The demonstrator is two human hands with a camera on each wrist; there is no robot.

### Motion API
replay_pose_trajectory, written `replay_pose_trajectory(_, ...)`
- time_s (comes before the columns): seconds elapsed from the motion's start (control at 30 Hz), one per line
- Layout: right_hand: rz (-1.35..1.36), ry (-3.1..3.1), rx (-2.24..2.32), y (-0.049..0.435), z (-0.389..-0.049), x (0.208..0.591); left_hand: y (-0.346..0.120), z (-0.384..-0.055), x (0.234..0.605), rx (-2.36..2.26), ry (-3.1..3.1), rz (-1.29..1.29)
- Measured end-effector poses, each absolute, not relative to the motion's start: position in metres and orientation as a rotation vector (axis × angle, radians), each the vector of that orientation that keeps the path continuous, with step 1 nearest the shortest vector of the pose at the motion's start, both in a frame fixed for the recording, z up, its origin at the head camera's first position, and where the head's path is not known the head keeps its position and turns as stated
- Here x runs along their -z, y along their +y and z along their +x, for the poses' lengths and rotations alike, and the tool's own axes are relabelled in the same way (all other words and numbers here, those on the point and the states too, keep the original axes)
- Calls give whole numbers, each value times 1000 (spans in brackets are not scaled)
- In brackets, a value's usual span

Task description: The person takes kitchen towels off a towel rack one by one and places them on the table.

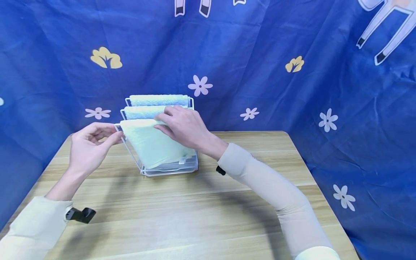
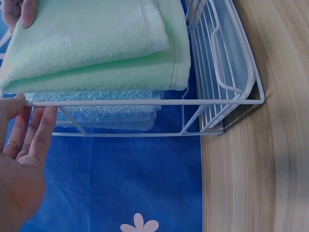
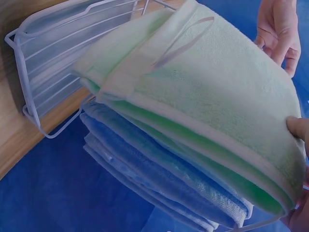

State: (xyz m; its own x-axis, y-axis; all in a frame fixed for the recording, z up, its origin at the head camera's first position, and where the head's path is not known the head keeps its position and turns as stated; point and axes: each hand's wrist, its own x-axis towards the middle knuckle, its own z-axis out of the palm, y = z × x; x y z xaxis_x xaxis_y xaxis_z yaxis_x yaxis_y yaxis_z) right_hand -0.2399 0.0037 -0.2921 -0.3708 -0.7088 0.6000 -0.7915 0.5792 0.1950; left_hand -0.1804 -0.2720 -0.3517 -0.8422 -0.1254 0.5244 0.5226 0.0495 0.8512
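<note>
- Left hand [image 1: 85, 146]: pinching the wire rack's [image 2: 145, 102] near-left rail, thumb one side, fingers the other. Rack looks light but stiff; it could skid under a pull, so the rail is a sensible hold.
- Green towel [image 1: 151, 144]: draped over the rack's front bar, left of centre on the table [image 1: 224, 209]. Reads as soft, floppy, light; terry nap should grip well, nothing fragile. Take it at the top fold, all layers together, or they may slide apart.
- Blue towels [image 1: 140, 113]: hung on the bars behind; should handle the same.
- Right hand [image 1: 186, 126]: pinching the green towel's top edge toward its right end, thumb on the front face. Hands well apart.
- Left wrist view: green layers out of line at the lower edge, plus the left fingers under the rail; head view hides both.
- Head view: only one giving the full row and the rack's place on the table.
- Right wrist view: side-on folds of green and blue, plus a thin pale loop on the green face, not readable from the head.
</note>
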Motion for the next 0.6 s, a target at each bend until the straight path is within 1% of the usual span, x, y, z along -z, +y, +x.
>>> replay_pose_trajectory(0.3,1185,-2111,-208,6,-240,290,-274,-183,352,1818,-1913,-387)
replay_pose_trajectory(0.6,1158,-2087,-271,11,-243,278,-275,-183,352,1824,-1901,-394)
